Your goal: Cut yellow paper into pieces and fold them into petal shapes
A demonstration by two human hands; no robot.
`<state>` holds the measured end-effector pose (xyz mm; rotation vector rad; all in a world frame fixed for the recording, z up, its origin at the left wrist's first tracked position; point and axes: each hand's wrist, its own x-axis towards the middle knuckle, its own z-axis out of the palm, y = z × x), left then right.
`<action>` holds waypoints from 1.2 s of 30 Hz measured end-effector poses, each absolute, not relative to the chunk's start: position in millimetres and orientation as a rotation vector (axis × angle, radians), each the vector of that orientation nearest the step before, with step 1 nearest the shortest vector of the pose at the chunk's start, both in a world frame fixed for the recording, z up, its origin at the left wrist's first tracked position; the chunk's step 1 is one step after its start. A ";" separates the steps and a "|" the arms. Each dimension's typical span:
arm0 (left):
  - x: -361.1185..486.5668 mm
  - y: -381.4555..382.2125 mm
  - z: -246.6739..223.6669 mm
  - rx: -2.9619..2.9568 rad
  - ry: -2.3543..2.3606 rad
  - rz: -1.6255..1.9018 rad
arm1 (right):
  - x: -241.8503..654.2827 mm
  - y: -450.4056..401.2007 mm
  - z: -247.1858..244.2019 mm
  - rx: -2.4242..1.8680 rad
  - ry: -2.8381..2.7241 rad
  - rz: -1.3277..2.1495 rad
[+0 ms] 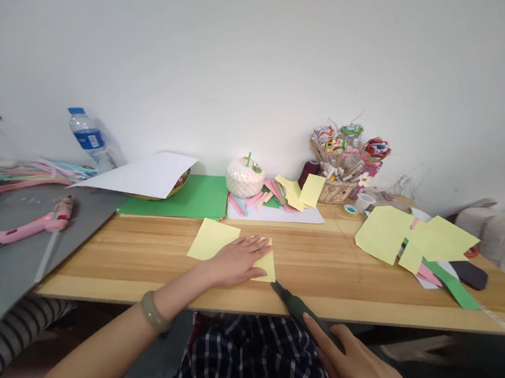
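Note:
My left hand (237,261) lies flat with its fingers stretched out, pressing on a small yellow paper piece (267,265) near the table's front edge. Another yellow paper piece (212,239) sits just behind and to the left, partly under the hand. My right hand (356,358) is closed around a dark green utility knife (299,309) at the front edge. Its dark tip points up and left, close to the lower right corner of the paper; whether it touches cannot be made out.
Yellow sheets (386,232) and coloured scraps lie right, beside a dark flat object (469,274). Along the wall stand a white foam-netted ball (245,177), green paper (203,197) and a basket of paper flowers (336,191). Left are a pink glue gun (35,227) and a bottle (89,140).

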<state>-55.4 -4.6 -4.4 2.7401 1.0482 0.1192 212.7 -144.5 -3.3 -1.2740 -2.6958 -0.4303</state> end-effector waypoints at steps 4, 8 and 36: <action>-55.1 -4.6 -5.7 2.731 1.060 0.119 | 208.6 -137.1 0.2 -1.295 -2.700 -0.395; -54.8 -4.8 -6.1 2.721 1.071 0.114 | 201.5 -125.2 0.5 -1.319 -2.640 -0.477; -42.7 13.0 19.2 2.595 1.240 0.239 | 228.9 -44.8 12.7 -1.744 -2.183 -0.080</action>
